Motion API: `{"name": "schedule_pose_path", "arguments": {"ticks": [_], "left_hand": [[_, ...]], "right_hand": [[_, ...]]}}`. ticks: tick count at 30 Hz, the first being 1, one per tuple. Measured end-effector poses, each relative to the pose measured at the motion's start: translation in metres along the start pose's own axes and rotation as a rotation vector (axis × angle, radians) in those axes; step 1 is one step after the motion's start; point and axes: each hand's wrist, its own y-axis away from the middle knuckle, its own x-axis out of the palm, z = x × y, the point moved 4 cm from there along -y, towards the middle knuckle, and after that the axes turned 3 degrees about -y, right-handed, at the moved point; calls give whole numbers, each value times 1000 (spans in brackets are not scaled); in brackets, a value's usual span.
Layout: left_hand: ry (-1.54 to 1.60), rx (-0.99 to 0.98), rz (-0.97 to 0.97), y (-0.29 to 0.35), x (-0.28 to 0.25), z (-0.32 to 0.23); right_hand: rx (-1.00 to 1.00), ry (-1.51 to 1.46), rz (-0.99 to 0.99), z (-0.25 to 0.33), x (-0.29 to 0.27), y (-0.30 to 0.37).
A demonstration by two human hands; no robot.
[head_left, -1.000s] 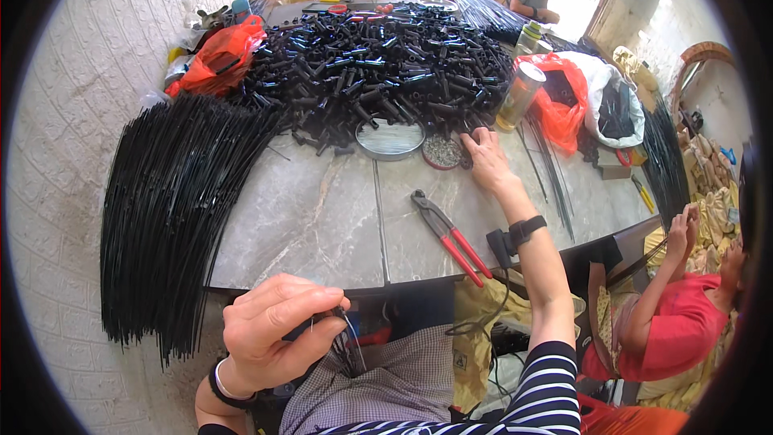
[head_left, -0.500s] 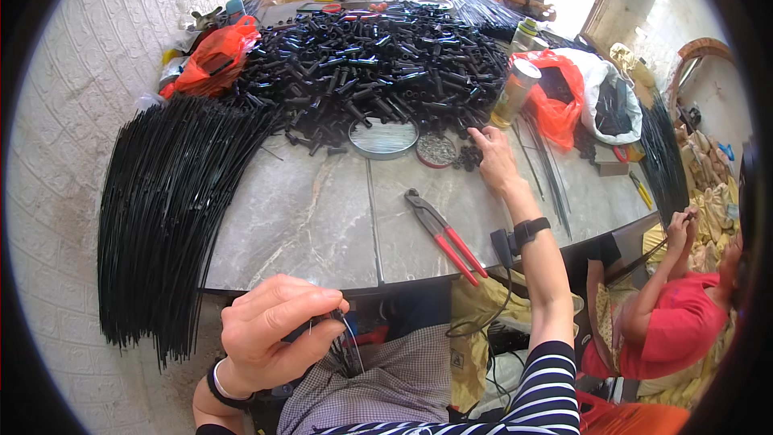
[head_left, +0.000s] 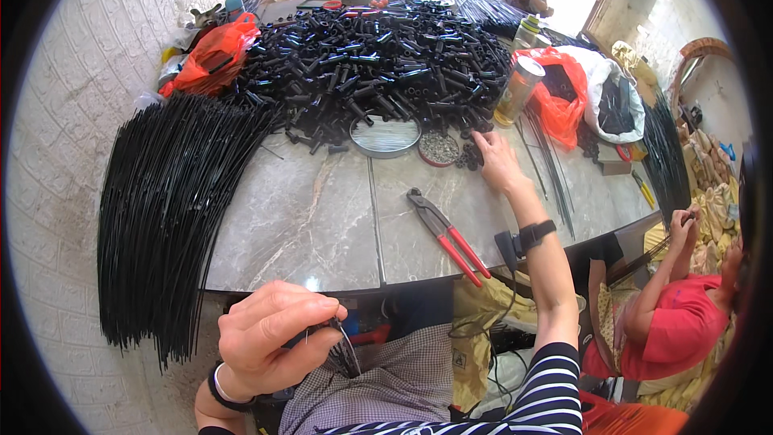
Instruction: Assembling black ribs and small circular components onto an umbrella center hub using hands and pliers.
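At the table's near edge my left hand [head_left: 278, 334] is closed, pinching a few thin dark rods [head_left: 346, 352] that hang below the fingertips; a fine pale wire end pokes out by the thumb. My right hand [head_left: 501, 163] reaches across the tabletop, index finger stretched out and apart from the thumb, touching a small heap of little black pieces [head_left: 469, 156]. Left of that heap stand a round red-rimmed dish [head_left: 439, 163] of small grey bits and a larger round tin [head_left: 385, 154] with thin pale sticks. Red-handled pincers [head_left: 444, 234] lie nearer me.
A big pile of short black tubes [head_left: 370, 64] covers the far table. Long black rods [head_left: 161, 225] hang over the left edge. Bottles, a red bag [head_left: 564, 117] and a white bag [head_left: 594, 117] stand right. Co-workers sit opposite and at the right [head_left: 676, 326].
My right hand has shifted slightly right and down at the small black pieces. My left hand has tilted a little, keeping its hold on the rods.
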Motion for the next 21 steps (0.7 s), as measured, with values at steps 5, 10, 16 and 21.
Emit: {"name": "schedule_pose_path", "arguments": {"ticks": [5, 10, 16, 21], "left_hand": [[10, -6, -5, 1, 0, 1], [33, 12, -2, 1, 2, 0], [-1, -15, -1, 4, -1, -2], [27, -15, -17, 4, -1, -1]], "right_hand": [[-89, -152, -60, -6, 3, 15], [-120, -257, -228, -12, -2, 2], [33, -196, -100, 17, 2, -4], [-19, -159, -155, 12, 9, 4]]}}
